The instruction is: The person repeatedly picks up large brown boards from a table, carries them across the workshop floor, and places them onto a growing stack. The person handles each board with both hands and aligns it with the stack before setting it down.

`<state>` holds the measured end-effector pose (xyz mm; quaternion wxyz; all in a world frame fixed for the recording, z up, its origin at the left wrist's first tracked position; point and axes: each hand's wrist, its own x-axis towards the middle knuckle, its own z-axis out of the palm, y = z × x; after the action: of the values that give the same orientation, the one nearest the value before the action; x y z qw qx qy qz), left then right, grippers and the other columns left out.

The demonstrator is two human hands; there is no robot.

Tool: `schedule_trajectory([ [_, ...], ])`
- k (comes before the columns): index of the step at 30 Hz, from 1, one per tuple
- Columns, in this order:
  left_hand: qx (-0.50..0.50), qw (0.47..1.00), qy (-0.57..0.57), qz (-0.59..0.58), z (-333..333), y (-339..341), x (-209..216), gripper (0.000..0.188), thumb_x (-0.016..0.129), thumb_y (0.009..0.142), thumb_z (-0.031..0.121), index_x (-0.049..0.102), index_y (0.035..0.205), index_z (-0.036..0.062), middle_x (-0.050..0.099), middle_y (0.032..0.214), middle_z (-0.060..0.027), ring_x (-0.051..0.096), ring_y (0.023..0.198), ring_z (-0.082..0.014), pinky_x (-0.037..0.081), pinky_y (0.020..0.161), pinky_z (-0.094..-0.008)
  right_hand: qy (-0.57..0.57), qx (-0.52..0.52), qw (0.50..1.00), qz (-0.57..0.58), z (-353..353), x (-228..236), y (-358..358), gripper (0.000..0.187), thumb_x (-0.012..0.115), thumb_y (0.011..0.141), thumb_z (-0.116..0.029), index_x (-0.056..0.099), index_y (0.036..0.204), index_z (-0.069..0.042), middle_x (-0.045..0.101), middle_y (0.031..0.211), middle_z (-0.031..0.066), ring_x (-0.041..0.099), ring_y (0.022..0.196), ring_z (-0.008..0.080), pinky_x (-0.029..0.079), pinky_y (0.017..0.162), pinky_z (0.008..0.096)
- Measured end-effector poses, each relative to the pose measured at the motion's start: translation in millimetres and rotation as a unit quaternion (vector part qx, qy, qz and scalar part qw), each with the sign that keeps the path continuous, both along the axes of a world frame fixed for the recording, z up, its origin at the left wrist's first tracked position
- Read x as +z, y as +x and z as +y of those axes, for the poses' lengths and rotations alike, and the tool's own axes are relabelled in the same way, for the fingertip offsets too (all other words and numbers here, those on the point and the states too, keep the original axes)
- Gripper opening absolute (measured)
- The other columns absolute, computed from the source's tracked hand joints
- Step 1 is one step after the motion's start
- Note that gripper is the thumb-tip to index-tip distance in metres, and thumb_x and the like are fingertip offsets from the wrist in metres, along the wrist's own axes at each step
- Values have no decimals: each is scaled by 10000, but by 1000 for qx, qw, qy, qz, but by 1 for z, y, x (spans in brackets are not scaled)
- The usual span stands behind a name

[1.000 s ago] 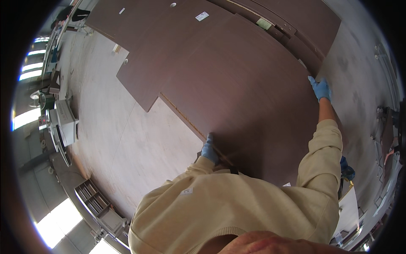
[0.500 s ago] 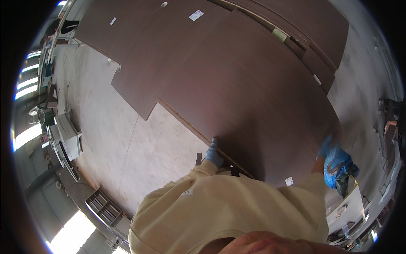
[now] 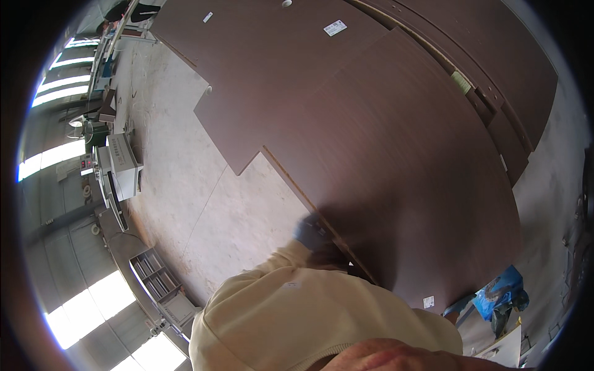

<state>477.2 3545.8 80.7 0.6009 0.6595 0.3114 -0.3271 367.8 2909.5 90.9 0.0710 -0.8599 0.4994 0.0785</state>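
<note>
A large dark brown board [image 3: 396, 161] lies in front of me on other brown panels, its raw chipboard edge [image 3: 291, 182] facing left. My left hand [image 3: 308, 231], in a blue glove, is at that edge near my body; motion smears its fingers, so I cannot tell whether they grip. My right hand [image 3: 459, 305], also gloved in blue, is beside the board's near right corner, close to a white label [image 3: 428, 302]. Its fingers are partly hidden. A crumpled blue plastic bag [image 3: 500, 289] is just past that hand.
Beneath the board, a wider brown panel [image 3: 226, 123] with a notched corner sticks out on the left. More brown panels [image 3: 489, 68] are stacked at the far right. Pale concrete floor [image 3: 173, 142] extends leftward, with a white machine cabinet [image 3: 124, 154] and a slotted rack [image 3: 154, 275] along that side.
My right hand has moved toward me along the board's right side. My left thumb no longer shows on top of the board's edge. The whole view has shifted; the board appears still.
</note>
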Motion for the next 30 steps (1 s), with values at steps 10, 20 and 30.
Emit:
schedule_trajectory([
  [10, 585, 789, 6, -186, 320, 164, -21, 590, 605, 992, 468, 531, 1434, 85, 547, 1478, -108, 530, 1334, -294, 499, 1024, -452, 13, 9, 1000, 5, 12, -9, 20, 565, 526, 1034, -472, 611, 1347, -9, 639, 1290, 262, 636, 1166, 413, 515, 963, 473],
  [20, 530, 822, 111, -180, 395, 244, -54, 292, 598, 968, 180, 695, 1222, 71, 726, 1174, -93, 686, 1031, -294, 548, 944, -440, 35, 12, 999, -1, 24, -31, 74, 520, 510, 1046, -437, 644, 1300, -4, 667, 1226, 272, 655, 1118, 422, 525, 919, 476],
  [30, 485, 856, 115, -135, 423, 289, -69, 364, 481, 1020, 251, 728, 1212, 64, 739, 1240, -70, 680, 1121, -245, 480, 1064, -407, 56, 54, 997, 20, 6, -55, 104, 485, 493, 1057, -403, 677, 1253, 2, 695, 1162, 283, 674, 1070, 432, 536, 876, 479],
])
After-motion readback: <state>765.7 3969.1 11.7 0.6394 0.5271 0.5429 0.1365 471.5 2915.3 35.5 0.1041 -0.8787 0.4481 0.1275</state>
